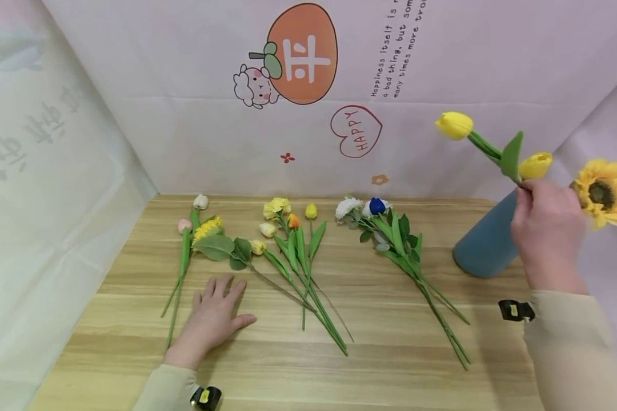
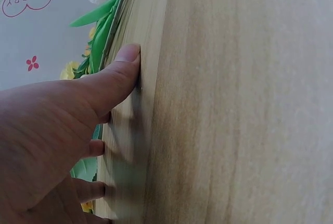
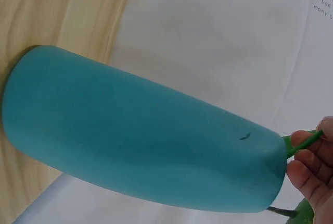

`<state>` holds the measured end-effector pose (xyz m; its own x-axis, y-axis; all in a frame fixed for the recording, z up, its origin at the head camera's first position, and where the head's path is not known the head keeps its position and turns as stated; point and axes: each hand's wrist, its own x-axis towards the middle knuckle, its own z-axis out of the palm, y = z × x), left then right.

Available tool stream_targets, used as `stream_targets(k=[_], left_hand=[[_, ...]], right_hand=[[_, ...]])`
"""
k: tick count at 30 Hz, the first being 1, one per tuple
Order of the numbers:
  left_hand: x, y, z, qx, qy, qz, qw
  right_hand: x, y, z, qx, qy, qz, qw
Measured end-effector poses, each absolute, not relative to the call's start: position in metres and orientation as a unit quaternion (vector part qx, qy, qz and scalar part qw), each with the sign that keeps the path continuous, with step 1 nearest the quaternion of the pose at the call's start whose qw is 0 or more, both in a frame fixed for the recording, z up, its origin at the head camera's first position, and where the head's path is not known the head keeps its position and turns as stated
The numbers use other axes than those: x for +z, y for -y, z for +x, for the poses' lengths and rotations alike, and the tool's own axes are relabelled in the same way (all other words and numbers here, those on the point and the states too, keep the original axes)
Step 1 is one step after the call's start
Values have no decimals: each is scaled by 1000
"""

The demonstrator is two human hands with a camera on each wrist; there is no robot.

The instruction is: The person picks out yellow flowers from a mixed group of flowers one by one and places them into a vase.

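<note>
At the mouth of a blue vase, my right hand pinches a green stem. Above that hand are two yellow tulips, one leaning far left and the other close over the fingers. A sunflower stands out to the right of the vase's mouth, its stem showing at the rim in the right wrist view. My left hand rests on the wooden table with fingers spread, holding nothing. Nearest to it lie a second sunflower and the pink and white tulips.
Mid-table lies a loose group of yellow, cream and orange flowers. White flowers and a blue tulip with leafy stems lie left of the vase. A printed cloth backdrop rises behind the table's far edge.
</note>
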<state>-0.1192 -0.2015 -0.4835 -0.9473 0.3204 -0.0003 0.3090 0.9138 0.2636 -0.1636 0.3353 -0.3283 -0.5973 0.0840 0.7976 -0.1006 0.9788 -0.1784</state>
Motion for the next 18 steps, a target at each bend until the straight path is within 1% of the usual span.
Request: stream_targets(k=[3, 10, 18], left_hand=[[-483, 201, -119, 131, -978, 162, 23], [-482, 200, -119, 128, -979, 160, 25], [-481, 200, -119, 130, -978, 161, 24]], right_hand=[[-332, -340, -162, 109, 888, -4, 447], [-342, -349, -164, 96, 872, 3, 480], [-352, -358, -159, 62, 878, -24, 475]])
